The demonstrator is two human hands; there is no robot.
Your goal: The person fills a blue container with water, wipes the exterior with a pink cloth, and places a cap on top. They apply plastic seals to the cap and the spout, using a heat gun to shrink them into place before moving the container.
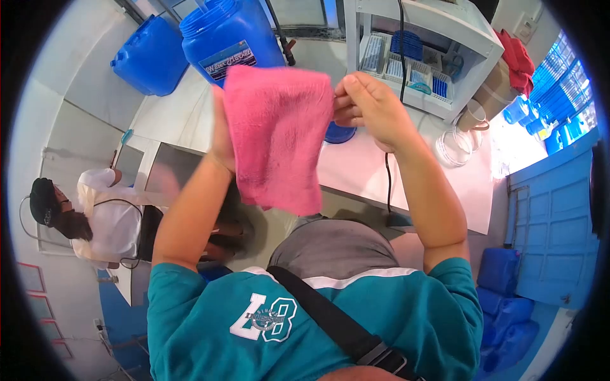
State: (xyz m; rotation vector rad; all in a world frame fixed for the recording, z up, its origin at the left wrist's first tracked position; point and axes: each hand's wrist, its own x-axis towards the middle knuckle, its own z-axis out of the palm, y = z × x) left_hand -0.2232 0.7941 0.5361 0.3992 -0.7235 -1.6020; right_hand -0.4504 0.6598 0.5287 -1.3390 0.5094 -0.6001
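A pink cloth [276, 136] hangs in front of me above the white counter [356, 168], its lower end drooping past the counter's edge. My left hand [221, 136] holds its left side, with most of the fingers hidden behind the fabric. At the cloth's upper right corner, my right hand [372, 105] pinches the edge between thumb and fingers. Behind the cloth stands a large blue container [229, 32] with a label, partly covered. A small blue round object [339, 133] shows on the counter between the cloth and my right hand.
Another blue container [150, 56] lies at the upper left. A white shelf [438, 19] with baskets stands at the upper right, a dark cable hanging before it. Clear tubing [456, 147] lies near a mug [473, 115]. A person [111, 213] is at the left.
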